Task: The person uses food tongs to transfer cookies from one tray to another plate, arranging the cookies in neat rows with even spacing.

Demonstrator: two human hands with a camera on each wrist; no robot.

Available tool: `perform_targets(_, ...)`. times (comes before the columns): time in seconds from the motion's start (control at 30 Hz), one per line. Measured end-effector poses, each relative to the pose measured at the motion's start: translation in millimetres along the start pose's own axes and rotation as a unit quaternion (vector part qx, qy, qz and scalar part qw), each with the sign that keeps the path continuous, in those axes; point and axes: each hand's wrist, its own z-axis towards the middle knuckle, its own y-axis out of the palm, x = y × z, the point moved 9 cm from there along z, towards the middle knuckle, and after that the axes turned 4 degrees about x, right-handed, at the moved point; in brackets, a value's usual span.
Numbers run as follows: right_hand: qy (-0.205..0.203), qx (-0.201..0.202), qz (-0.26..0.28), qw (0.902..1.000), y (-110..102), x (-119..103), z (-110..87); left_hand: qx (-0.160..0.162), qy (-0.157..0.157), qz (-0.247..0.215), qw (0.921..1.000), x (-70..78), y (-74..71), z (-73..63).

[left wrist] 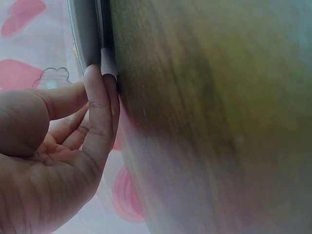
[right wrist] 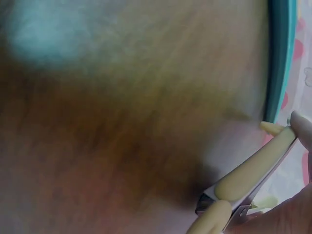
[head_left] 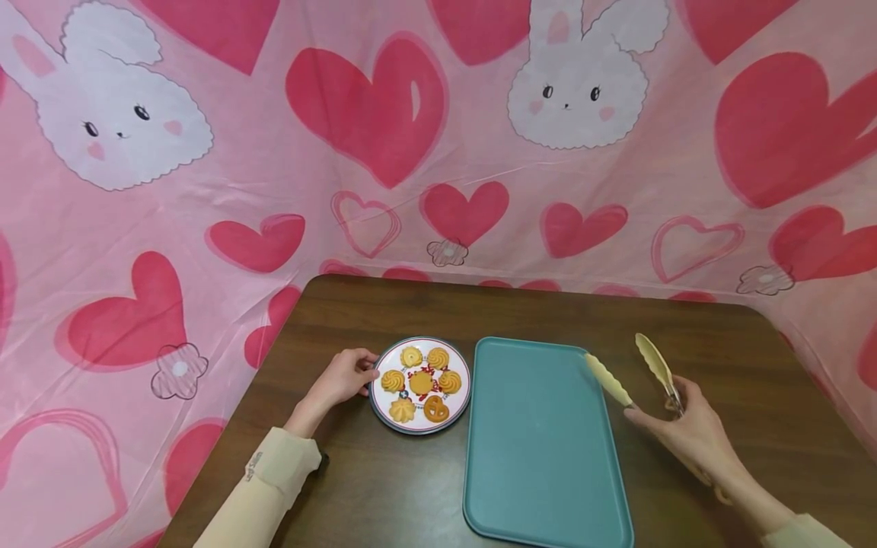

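At the left of the table, a round white plate point(head_left: 461, 400) with red print carries several golden cookies point(head_left: 438, 358); one is a pretzel-shaped cookie point(head_left: 435, 409). My left hand point(head_left: 345, 377) pinches the plate's left rim, with the thumb at the top and fingers tucked beneath, as the left wrist view point(left wrist: 92, 107) also shows. On the right, my right hand point(head_left: 700, 432) holds a pair of tongs point(head_left: 653, 358) with cream-coloured tips. The tongs' tips stand spread, with nothing between them, one near the tray's upper right corner.
A teal rectangular tray point(head_left: 541, 449) lies between the plate and the tongs, close to the plate's right side. All stands on a dark wooden table point(head_left: 384, 487). Behind hangs a pink cloth point(head_left: 493, 164) with hearts and rabbits.
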Motion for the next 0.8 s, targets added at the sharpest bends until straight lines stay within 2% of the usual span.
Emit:
perform_targets(0.17,-0.010,0.017,0.008,0.9998,2.2,-0.8,-1.5,0.000,-0.002,-0.002,1.0000,-1.7,0.5,1.5)
perform_targets(0.5,-0.010,0.028,-0.013,0.9995,5.1,-1.7,-2.0,-0.001,0.000,0.000,1.0000,-3.3,1.5,3.2)
perform_targets(0.8,-0.001,0.031,-0.028,0.9991,5.4,-0.5,-3.8,-0.018,0.015,-0.010,0.9997,-2.8,1.5,2.2)
